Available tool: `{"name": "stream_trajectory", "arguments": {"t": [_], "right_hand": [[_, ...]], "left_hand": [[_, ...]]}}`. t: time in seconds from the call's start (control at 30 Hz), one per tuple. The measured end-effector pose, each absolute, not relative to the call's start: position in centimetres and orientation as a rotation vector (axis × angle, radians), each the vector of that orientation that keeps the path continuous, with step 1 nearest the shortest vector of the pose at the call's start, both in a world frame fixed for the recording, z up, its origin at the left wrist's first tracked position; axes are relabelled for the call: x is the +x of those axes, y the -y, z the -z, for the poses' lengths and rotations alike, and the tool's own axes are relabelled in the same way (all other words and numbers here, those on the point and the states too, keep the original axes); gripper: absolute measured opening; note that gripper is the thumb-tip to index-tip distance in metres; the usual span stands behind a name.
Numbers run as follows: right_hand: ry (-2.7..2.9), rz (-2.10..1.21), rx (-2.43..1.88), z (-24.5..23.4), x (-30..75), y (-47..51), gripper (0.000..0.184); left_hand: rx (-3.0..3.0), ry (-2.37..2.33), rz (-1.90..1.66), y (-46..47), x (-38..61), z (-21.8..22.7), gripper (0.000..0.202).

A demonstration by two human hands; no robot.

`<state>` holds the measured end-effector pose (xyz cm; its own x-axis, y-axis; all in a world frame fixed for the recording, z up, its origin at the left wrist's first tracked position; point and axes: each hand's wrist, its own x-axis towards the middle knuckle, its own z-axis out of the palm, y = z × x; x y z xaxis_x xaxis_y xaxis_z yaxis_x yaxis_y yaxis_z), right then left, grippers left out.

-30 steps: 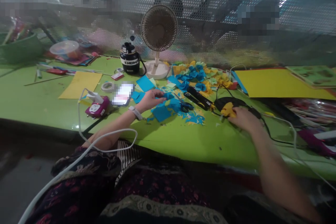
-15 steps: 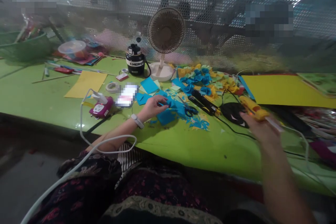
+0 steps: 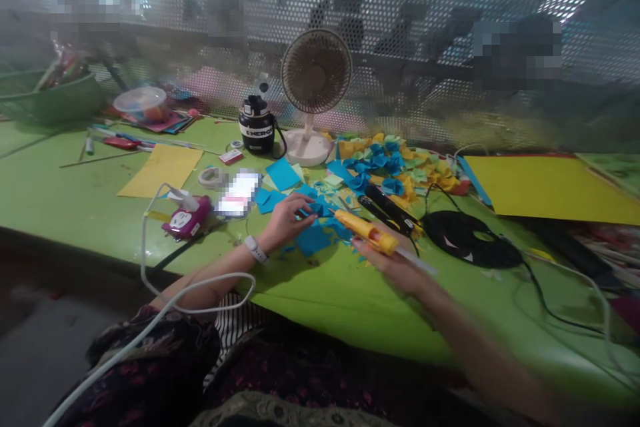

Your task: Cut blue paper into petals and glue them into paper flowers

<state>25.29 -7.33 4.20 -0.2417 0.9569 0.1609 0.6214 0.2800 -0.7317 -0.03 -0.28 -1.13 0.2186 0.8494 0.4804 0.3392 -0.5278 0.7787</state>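
Note:
My right hand (image 3: 393,263) is closed round a yellow glue gun (image 3: 367,231), with a pale glue stick (image 3: 417,260) poking out of its back. The gun's nozzle points left, close to a small folded piece of blue paper (image 3: 318,209). My left hand (image 3: 290,219) pinches that blue piece between thumb and fingers. Below it lies a flat blue paper square (image 3: 314,240). Just right of the papers, a black hair-straightener-like tool (image 3: 387,208) rests on the table, partly behind the gun.
A white fan (image 3: 317,73) and a black bottle (image 3: 257,127) stand at the back. Folded blue and yellow paper flowers (image 3: 380,160) are heaped right of them. A phone (image 3: 240,192), a purple power socket (image 3: 187,217) and a black disc (image 3: 470,240) lie around; a white cable (image 3: 150,320) crosses my left arm.
My right hand has brought the glue gun leftward from beside the black disc to the blue paper. My left hand keeps its pinch in nearly the same place. The view has tilted slightly.

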Motion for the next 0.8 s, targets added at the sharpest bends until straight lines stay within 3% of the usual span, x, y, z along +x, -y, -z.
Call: {"name": "stream_trajectory", "arguments": {"t": [0.13,0.8], "right_hand": [[1.968,-0.628,-1.424,-4.8,23.7,7.2,0.024],[1.892,-0.813,-1.424,-2.6,23.3,7.2,0.031]], "left_hand": [[1.949,-1.111,-1.276,0.4,0.2,1.1,0.018],[2.035,-1.075,-1.249,1.4,0.4,0.7,0.013]]}}
